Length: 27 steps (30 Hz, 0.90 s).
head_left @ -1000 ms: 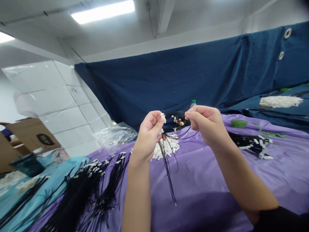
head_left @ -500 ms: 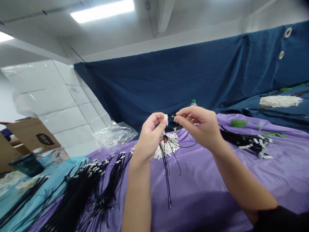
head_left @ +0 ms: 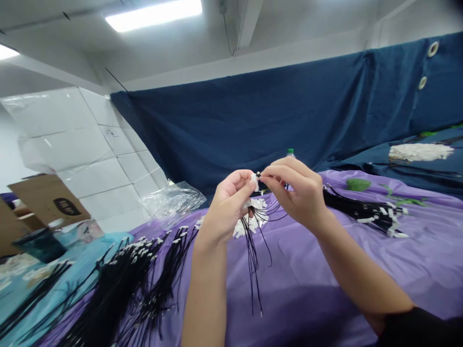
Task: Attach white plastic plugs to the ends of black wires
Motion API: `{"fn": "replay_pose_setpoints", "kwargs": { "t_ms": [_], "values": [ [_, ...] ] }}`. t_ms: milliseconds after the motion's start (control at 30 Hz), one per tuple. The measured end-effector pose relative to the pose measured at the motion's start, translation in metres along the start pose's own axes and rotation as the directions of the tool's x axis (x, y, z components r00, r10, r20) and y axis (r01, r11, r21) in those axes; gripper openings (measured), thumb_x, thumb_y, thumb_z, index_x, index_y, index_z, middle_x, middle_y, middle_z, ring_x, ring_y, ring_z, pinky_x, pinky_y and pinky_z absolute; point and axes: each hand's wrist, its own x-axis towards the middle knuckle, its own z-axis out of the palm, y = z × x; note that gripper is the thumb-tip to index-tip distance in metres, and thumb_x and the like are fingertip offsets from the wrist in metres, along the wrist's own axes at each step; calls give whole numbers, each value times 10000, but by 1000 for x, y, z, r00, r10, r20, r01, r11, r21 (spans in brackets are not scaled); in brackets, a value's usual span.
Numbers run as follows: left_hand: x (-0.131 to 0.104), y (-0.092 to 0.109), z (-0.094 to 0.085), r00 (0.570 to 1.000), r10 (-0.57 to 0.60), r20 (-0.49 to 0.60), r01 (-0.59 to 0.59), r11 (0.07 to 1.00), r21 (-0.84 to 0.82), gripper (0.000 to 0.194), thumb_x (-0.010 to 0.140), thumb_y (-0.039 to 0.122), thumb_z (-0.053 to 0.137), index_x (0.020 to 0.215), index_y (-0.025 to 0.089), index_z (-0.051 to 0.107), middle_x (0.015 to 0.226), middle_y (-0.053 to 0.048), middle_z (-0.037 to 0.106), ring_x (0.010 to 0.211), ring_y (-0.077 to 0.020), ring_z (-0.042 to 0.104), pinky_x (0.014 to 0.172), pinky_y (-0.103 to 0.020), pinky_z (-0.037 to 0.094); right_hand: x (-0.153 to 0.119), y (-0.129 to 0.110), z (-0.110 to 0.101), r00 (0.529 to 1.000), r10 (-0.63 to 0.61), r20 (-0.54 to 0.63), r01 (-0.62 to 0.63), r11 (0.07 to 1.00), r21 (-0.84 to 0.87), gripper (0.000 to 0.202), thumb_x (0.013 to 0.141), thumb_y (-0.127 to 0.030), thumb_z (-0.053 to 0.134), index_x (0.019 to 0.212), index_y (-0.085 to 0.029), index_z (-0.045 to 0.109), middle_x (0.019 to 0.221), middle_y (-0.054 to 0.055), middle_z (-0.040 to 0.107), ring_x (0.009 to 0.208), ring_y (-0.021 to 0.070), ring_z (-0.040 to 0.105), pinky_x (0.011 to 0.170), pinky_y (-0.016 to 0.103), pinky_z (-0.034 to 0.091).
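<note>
Between thumb and fingers, my left hand [head_left: 231,200] pinches a small white plastic tab [head_left: 255,182]. Several black cords [head_left: 249,241] hang from under the same hand, their ends dangling over the purple cloth. My right hand [head_left: 294,188] is closed, its thumb and index finger pinching a thin black cord right beside the white tab. The fingertips of both hands nearly meet, and the cord's end is too small to make out clearly. Behind and below the hands lies a pile of white tabs [head_left: 258,224], partly covered by my left hand.
Bundles of black cords with white tabs [head_left: 119,284] lie at the left, and another bundle [head_left: 365,209] at the right. A clear plastic bag [head_left: 177,200], a green-capped bottle [head_left: 290,153] and a cardboard box [head_left: 54,202] stand farther back. Purple cloth [head_left: 289,270] covers the surface.
My right hand has moved slightly left, bringing its fingertips close to the white tab. My left hand has shifted a little to the right. The hanging cords have swung slightly.
</note>
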Motion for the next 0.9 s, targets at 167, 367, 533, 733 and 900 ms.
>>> {"fn": "replay_pose_setpoints", "kwargs": {
  "t_ms": [167, 367, 533, 733, 900],
  "values": [
    [4, -1, 0, 1000, -29, 7, 29, 999, -27, 180, 821, 316, 662, 929, 188, 599, 815, 29, 502, 445, 2, 375, 396, -137, 377, 0, 4, 4, 1000, 11, 6, -11, 1000, -8, 161, 894, -110, 529, 832, -201, 647, 811, 29, 653, 734, 130, 603, 639, 246, 490],
    [14, -7, 8, 995, -86, -46, 78, 984, -162, 139, 846, 276, 631, 861, 164, 549, 703, 65, 433, 359, 18, 254, 372, -160, 376, -1, 13, 8, 998, 69, -15, -70, 995, -70, 121, 869, -150, 582, 947, -185, 667, 894, 53, 641, 690, 126, 571, 605, 255, 488],
    [18, -5, 2, 983, -81, -164, 40, 970, -238, 111, 844, 234, 635, 880, 164, 557, 792, 50, 528, 356, 25, 277, 398, -161, 420, 1, -1, -5, 991, -10, -136, -15, 984, -178, 177, 837, -170, 631, 1010, -191, 660, 972, 94, 617, 905, 219, 581, 811, 391, 486],
    [20, 0, -15, 963, -90, -253, -6, 936, -353, 103, 848, 199, 639, 888, 155, 555, 823, 35, 580, 347, 39, 304, 439, -150, 469, 5, -26, -32, 945, 67, 320, -109, 987, 116, 77, 882, -139, 583, 907, -194, 631, 817, 5, 638, 694, 110, 563, 625, 247, 448],
    [21, 3, -21, 961, -125, -248, -2, 891, -455, 40, 905, 150, 548, 868, 143, 534, 772, 28, 569, 340, 43, 306, 431, -117, 459, 2, -24, -34, 784, 101, 612, -154, 987, 35, 114, 928, -209, 550, 988, -187, 645, 1033, 27, 660, 888, 141, 611, 782, 276, 464]
  ]
}}
